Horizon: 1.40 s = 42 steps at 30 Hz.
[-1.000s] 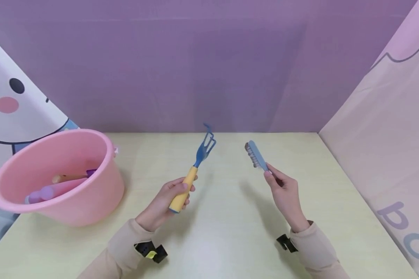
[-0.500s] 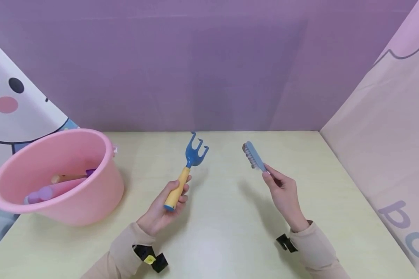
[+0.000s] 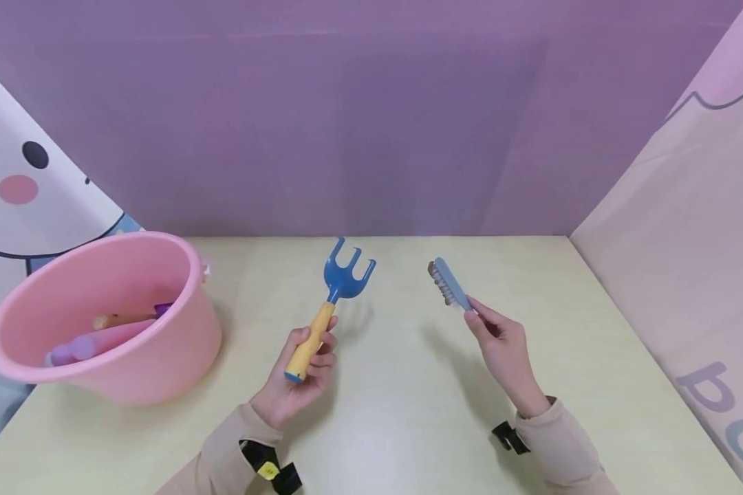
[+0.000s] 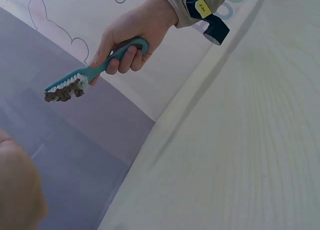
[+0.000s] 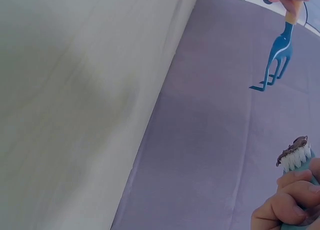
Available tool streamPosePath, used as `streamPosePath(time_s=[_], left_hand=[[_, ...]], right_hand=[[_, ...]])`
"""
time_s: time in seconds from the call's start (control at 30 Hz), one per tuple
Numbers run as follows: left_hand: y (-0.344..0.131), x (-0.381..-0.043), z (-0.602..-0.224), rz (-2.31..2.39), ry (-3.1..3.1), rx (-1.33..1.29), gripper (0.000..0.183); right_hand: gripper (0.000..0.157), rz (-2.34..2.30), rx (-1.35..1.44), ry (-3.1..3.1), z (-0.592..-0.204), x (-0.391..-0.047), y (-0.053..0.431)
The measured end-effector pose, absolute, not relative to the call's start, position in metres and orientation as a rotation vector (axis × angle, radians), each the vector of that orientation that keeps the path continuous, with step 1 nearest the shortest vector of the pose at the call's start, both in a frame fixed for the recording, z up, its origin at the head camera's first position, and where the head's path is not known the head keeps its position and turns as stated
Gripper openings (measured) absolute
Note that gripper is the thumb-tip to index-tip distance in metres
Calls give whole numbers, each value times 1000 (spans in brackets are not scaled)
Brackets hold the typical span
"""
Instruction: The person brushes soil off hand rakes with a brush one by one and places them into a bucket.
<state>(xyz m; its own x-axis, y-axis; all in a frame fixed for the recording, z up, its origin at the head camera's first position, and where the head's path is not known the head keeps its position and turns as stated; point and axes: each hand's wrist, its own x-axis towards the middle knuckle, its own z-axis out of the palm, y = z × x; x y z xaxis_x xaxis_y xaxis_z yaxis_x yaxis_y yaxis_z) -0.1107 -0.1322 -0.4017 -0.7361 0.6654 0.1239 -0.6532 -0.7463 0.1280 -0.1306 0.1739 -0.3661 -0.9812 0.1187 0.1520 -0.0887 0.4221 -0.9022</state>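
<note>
My left hand grips the yellow handle of a small hand rake, its three blue bent prongs pointing up and away above the table. In the right wrist view the hand rake shows its prongs from the side. A blue-green brush is held by its handle in my right hand, bristles facing left. Brown clumps stick to the white bristles of the brush, plain in the left wrist view. Rake and brush are apart, both off the table.
A pink bucket stands on the pale table at the left. Inside lie a pink and purple tool and another with a tan handle. A purple wall closes the back; a printed panel borders the right.
My left hand has turned the rake so its prongs now spread face-on, and shifted it slightly left. The right hand with the brush stays almost in place.
</note>
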Motion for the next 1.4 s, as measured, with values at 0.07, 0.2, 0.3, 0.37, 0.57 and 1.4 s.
streamPosePath(time_s=[0.07,0.2,0.3,0.37,0.57,1.4], left_hand=[[-132,-111,-402,2401,90,219,41],[-131,-110,-403,2397,87,224,41],[-131,-111,-402,2394,100,229,40],[-132,-112,-399,2398,126,227,38],[-138,-120,-378,2494,441,199,31],[-146,-131,-353,1747,2844,-15,43]], right_hand=[[35,1602,-30,-2484,-366,-131,173],[35,1617,-37,-2496,-367,-130,173],[36,1617,-33,-2514,-368,-130,174],[36,1610,-25,-2523,-368,-130,175],[36,1603,-15,-2537,-367,-131,176],[36,1633,-32,-2567,-368,-128,177]])
